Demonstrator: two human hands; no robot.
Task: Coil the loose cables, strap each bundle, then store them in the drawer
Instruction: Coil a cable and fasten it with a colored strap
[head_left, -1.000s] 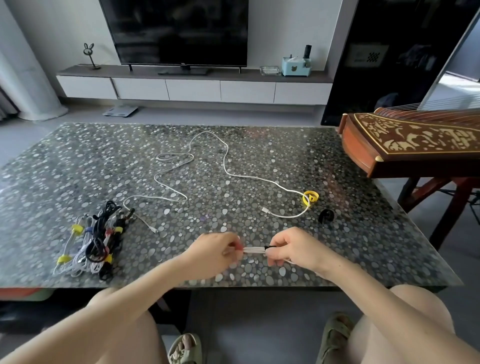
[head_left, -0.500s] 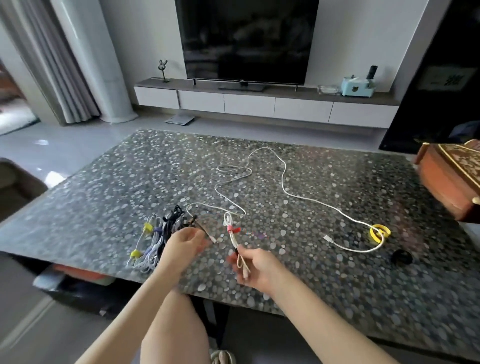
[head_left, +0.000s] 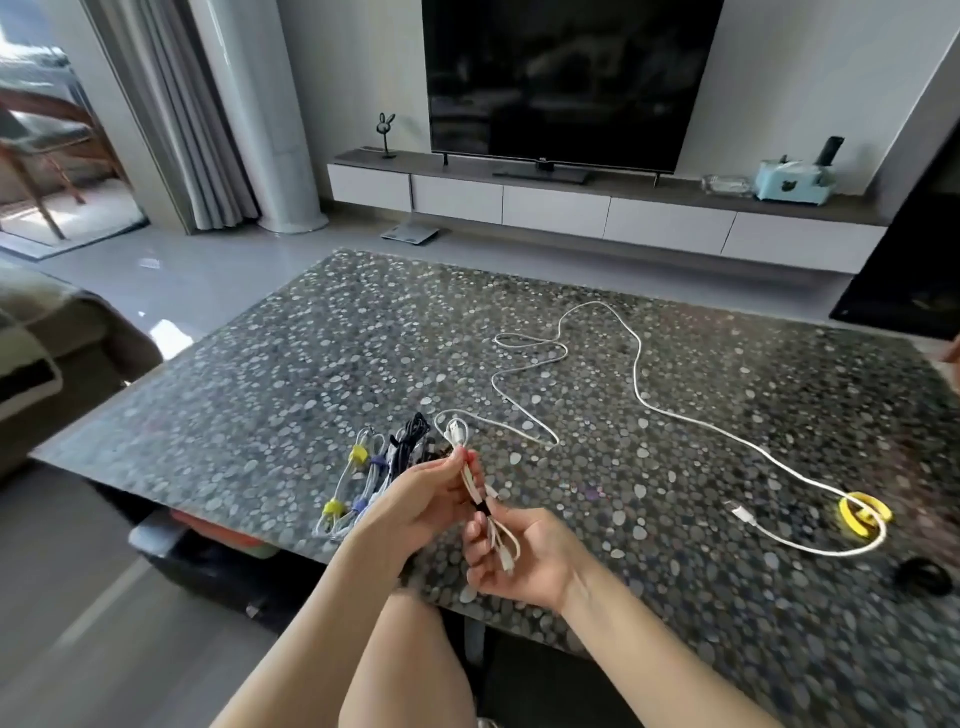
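Note:
I hold a small coiled white cable bundle (head_left: 467, 470) above the table's near edge. It carries a red strap near its top and a black strap lower down. My left hand (head_left: 415, 501) pinches its upper part, and my right hand (head_left: 524, 558) grips its lower loop. A pile of strapped cable bundles (head_left: 371, 473) with yellow and blue ties lies just left of my hands. A long loose white cable (head_left: 639, 384) snakes across the pebble-patterned table (head_left: 311, 374). A yellow strap (head_left: 862, 512) and a black strap (head_left: 924, 577) lie at the right.
A TV console with white drawers (head_left: 556, 208) runs along the far wall under a television (head_left: 566, 78). A sofa arm (head_left: 62, 353) stands at the left. An orange item (head_left: 218, 530) shows under the table's near edge.
The view has swung left. My left hand, free half a second ago, now pinches the top of the small bundle that my right hand was holding alone.

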